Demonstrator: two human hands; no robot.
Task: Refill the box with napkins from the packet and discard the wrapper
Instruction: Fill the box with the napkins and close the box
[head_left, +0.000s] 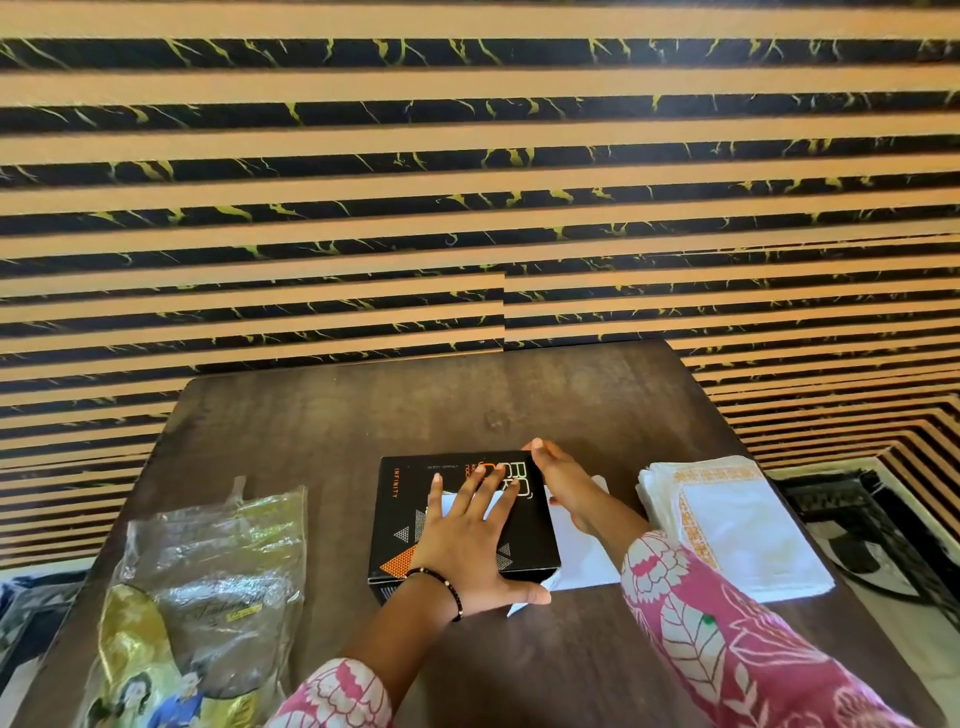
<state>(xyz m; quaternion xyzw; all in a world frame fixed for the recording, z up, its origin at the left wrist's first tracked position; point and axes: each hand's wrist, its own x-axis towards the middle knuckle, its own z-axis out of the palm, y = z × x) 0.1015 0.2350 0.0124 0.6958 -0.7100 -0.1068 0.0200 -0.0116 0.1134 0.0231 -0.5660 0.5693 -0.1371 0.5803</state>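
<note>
- Where the striped wall (467, 182) of tan and black bands fills the upper view, we see it run behind everything else.
- Below it we find the dark wooden table (467, 405), which bears all the things.
- At the table's left we see the clear wrapper (218, 582), crumpled, with a gold printed end toward us, lying well apart from the box.
- At the right we see a stack of white napkins (737, 525) with orange borders lying flat, near the box's right side.
- In the middle sits the black box (410, 509), closed, with white paper (582, 551) showing at its right side and near corner.
- Our left hand (472, 535) lies flat on the lid with the fingers spread and straight, pressing down and gripping nothing; a bead bracelet (441, 582) rings the wrist.
- Our right hand (563, 483) lies along the box's right edge with fingers straight, fingertips at the far corner, curled round nothing.
</note>
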